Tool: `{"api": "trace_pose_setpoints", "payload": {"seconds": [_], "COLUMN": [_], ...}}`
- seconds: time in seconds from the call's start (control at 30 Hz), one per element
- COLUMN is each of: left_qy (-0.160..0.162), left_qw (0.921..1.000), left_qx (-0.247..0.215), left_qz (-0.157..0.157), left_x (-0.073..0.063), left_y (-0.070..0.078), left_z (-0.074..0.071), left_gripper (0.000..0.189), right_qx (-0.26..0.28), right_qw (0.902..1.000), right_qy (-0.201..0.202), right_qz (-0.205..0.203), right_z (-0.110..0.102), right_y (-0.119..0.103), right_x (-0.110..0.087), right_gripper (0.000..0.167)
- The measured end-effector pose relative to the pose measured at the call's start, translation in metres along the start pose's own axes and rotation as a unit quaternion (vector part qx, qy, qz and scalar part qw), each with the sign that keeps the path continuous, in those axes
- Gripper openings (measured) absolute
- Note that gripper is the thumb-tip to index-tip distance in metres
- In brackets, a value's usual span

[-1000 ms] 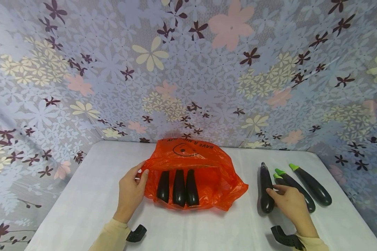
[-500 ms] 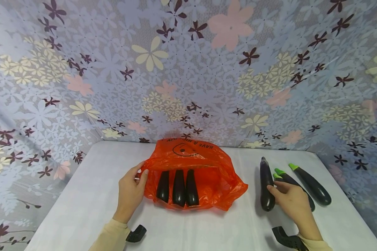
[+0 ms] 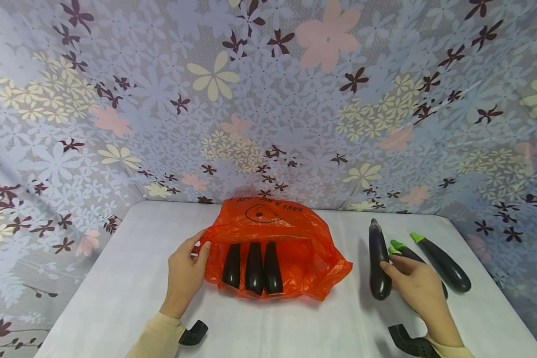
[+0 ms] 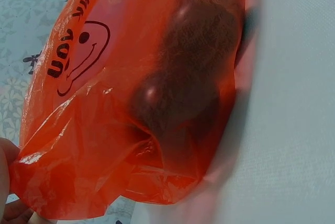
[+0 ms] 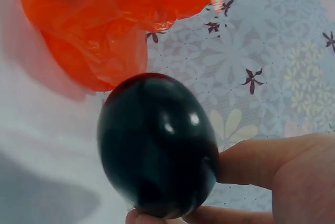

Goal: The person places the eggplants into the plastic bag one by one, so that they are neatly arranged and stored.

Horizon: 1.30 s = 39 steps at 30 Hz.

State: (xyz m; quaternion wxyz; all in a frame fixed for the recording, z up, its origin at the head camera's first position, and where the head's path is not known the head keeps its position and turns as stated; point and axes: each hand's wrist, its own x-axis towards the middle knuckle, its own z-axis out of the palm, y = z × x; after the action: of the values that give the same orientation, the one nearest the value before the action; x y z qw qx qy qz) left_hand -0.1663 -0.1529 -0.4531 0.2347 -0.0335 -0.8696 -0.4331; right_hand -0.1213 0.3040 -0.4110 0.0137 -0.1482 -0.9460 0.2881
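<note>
My left hand [image 3: 185, 278] pinches the left edge of the mouth of a red plastic bag [image 3: 315, 226], printed with a face and black lettering. Three dark eggplants [image 3: 254, 271] lie side by side inside it, rounded ends toward me; through the film in the left wrist view they look like dark shapes. Right of the bag, my right hand [image 3: 418, 288] holds another eggplant [image 3: 378, 263] between thumb and fingers, near its thick end. That eggplant's stem end points away from me, and its shadow falls on the table. In the right wrist view its glossy rounded end [image 5: 157, 145] fills the middle.
Beyond my right hand, an eggplant with a green cap [image 3: 443, 263] lies on the white table [image 3: 295, 328]. Two more green caps [image 3: 397, 244] show beside my fingers, their bodies partly hidden. A flower-patterned cloth [image 3: 268, 109] stands behind the table. Black wrist mounts [image 3: 193, 333] sit below both hands.
My right hand has raised the eggplant a little off the table and moved it slightly away from me; its shadow has separated. My left hand and the bag stay as they were.
</note>
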Motion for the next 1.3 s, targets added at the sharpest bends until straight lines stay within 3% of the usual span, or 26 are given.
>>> {"api": "trace_pose_setpoints", "payload": {"seconds": [0.77,1.03,1.3], "left_qy": [0.002,-0.008,-0.008], "left_qw": [1.0,0.9999,0.9999], "left_qx": [-0.003,0.001,0.005], "left_qz": [0.004,-0.011,-0.009], "left_x": [-0.001,-0.001,0.0], "left_y": [-0.003,-0.003,-0.003], "left_z": [0.0,0.0,0.0], "left_gripper": [0.036,0.037,0.037], "right_qx": [0.069,0.086,0.111], "right_qw": [0.9975,0.996,0.9932], "right_qy": [-0.011,-0.018,-0.034], "right_qz": [0.01,0.014,-0.008], "right_z": [-0.019,-0.023,-0.023], "right_y": [-0.027,-0.039,-0.051], "right_x": [-0.024,-0.033,-0.043], "right_gripper": [0.072,0.074,0.069]}}
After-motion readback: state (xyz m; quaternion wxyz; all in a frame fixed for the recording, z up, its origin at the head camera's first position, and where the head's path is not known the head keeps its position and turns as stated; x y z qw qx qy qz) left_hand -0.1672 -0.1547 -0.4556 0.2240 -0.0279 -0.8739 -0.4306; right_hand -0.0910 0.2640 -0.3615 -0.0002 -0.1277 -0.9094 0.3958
